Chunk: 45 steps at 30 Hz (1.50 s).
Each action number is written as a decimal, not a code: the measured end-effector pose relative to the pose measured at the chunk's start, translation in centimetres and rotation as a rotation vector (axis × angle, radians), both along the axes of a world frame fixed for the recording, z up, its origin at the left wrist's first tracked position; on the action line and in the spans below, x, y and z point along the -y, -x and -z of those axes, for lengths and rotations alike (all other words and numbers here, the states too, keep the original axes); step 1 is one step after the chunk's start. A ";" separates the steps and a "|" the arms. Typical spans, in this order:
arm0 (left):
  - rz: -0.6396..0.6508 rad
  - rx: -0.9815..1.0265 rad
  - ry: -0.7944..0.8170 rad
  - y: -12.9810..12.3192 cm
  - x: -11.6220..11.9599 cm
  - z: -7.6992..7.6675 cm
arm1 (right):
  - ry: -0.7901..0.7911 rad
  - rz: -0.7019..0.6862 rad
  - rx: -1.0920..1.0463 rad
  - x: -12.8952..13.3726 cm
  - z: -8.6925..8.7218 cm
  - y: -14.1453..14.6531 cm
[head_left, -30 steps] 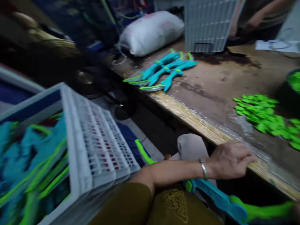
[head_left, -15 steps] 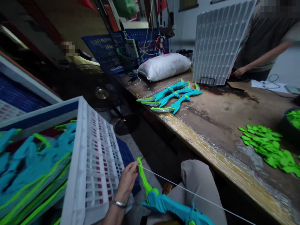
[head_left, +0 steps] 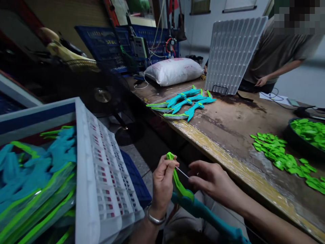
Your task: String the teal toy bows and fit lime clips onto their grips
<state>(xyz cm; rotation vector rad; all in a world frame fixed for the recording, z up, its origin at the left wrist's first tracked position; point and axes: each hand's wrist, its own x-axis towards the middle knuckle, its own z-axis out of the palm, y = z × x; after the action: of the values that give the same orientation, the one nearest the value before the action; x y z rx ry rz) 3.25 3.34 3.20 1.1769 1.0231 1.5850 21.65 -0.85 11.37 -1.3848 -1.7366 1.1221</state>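
A toy bow point(head_left: 203, 211) with a turquoise middle and lime-green limbs lies slanting over my lap. My left hand point(head_left: 164, 178), a metal band at its wrist, is closed round the bow's green upper tip. From that tip a white string point(head_left: 182, 171) runs to my right hand point(head_left: 212, 178), whose thumb and fingers pinch it. The bow's lower end passes out of the bottom of the view. Similar turquoise and green bows point(head_left: 181, 101) lie in a group on the wooden table point(head_left: 228, 125).
At my left stands a white crate point(head_left: 101, 169) filled with bow parts point(head_left: 38, 173). Green pieces point(head_left: 279, 152) lie on the table beside a dark basin point(head_left: 294, 135). Farther back are a white sack point(head_left: 175, 71), a ribbed plastic panel point(head_left: 233, 54) and a person point(head_left: 271, 64).
My right hand has come into view and taken the string near the tip. My left hand has moved up and right with the bow. The camera's view has shifted slightly.
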 end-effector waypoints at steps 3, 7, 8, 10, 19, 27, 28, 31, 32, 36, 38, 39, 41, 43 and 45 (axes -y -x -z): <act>-0.019 -0.028 -0.032 -0.1 0.6 -0.7 | 0.394 0.048 -0.430 -2.6 0.5 4.1; -0.015 -0.045 -0.012 0.0 1.0 -0.5 | 0.553 0.193 -0.641 -2.2 1.5 4.8; -0.008 -0.048 -0.013 -0.1 1.1 -0.5 | 0.551 0.234 -0.656 -2.0 1.6 4.6; 0.031 0.022 -0.024 -0.4 1.3 -0.6 | 0.507 0.283 -0.637 -1.9 1.5 4.3; 0.247 0.607 0.060 0.4 1.0 -2.8 | -0.148 0.084 -0.281 -1.9 -1.3 4.5; 0.344 0.788 0.111 0.7 1.8 -3.8 | -0.505 -0.150 -0.024 -0.9 -1.1 6.1; 0.340 0.795 0.126 0.7 1.8 -3.8 | -0.514 -0.156 -0.023 -0.9 -1.1 6.2; 0.301 0.764 0.173 0.5 1.8 -4.0 | -0.535 -0.145 -0.044 -1.1 -0.9 6.5; 0.280 0.738 0.190 0.4 1.8 -4.0 | -0.539 -0.140 -0.050 -1.2 -0.9 6.5; 0.246 0.675 0.211 0.2 1.8 -4.3 | -0.538 -0.130 -0.042 -1.2 -0.7 6.7; 0.273 0.690 0.201 0.1 1.9 -4.3 | -0.528 -0.140 -0.032 -1.1 -0.7 6.8; 0.286 0.699 0.201 0.1 1.9 -4.2 | -0.530 -0.152 -0.030 -1.1 -0.6 6.8; 0.305 0.707 0.216 0.1 1.8 -4.0 | -0.553 -0.185 -0.026 -1.1 -0.6 6.9; 0.317 0.708 0.223 0.1 1.7 -3.8 | -0.593 -0.225 0.003 -1.2 -0.4 6.8; 0.342 0.698 0.218 0.2 1.4 -3.6 | -0.655 -0.255 0.045 -1.5 -0.2 6.8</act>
<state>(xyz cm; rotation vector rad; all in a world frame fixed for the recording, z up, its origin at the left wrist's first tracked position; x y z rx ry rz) 3.08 1.91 6.80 0.5356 0.4840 1.4044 14.83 0.62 11.55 -0.8060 -2.0979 0.5496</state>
